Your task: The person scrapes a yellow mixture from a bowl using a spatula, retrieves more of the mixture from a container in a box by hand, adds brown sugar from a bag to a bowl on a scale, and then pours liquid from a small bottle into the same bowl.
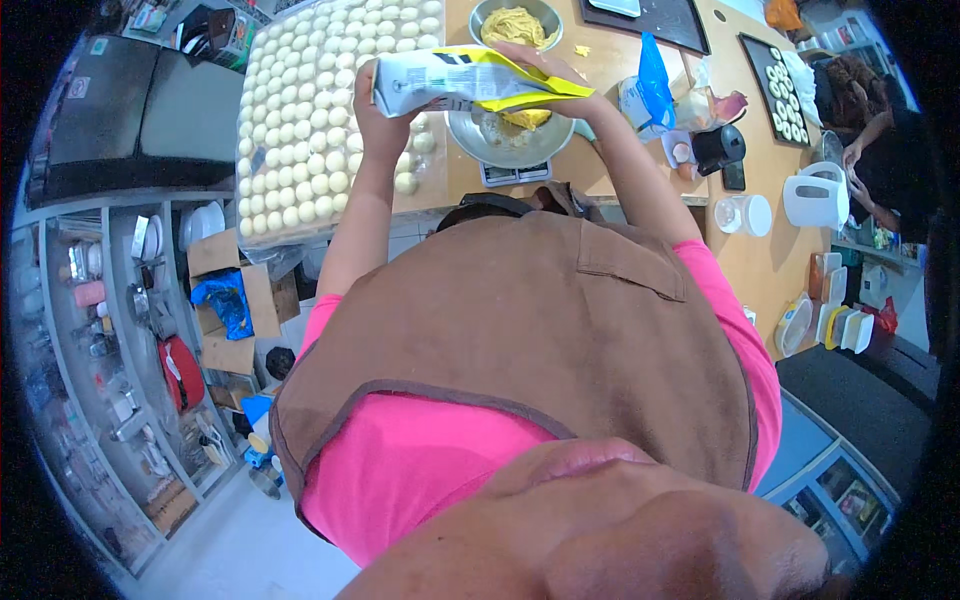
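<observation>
Steadily, the left hand (pixel 383 125) clutches the white-and-yellow packet (pixel 440 80) at its pale end, the right hand (pixel 548 68) its yellow, rightward-pointing end, long axis crosswise over the metal bowl (pixel 508 153).

A brown apron (pixel 480 300), its curved edge bound in darker brown, covers a bright pink shirt (pixel 430 465). A stitched rectangular pocket (pixel 632 262) sits toward the right hand (pixel 556 70). The short, plain sleeves (pixel 735 345) end well short of each hand.
</observation>
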{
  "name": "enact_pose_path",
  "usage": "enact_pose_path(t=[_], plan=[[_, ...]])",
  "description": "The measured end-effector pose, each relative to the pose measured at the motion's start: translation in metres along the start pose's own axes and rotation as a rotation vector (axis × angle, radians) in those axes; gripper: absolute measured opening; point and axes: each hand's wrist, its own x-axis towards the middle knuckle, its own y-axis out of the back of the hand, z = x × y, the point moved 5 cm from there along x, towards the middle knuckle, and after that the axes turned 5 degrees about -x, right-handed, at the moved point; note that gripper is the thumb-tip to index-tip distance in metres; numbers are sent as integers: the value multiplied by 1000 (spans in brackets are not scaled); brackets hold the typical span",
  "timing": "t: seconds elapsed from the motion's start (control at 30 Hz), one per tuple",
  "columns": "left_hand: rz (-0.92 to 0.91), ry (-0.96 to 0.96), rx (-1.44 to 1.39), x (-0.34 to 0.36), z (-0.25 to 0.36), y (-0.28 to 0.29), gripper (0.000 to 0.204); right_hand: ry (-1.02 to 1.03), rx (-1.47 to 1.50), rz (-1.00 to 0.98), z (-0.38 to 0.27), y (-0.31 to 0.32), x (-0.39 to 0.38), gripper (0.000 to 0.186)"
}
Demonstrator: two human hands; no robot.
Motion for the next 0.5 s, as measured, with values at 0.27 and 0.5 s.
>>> enact_pose_path(t=[0.27,0.5], plan=[[-111,-165,187,20,8,-13,57,-46,-232,-127,6,-6,2,57],[-188,-251,224,22,17,-21,59,-1,156,25,21,-13,9,36]])
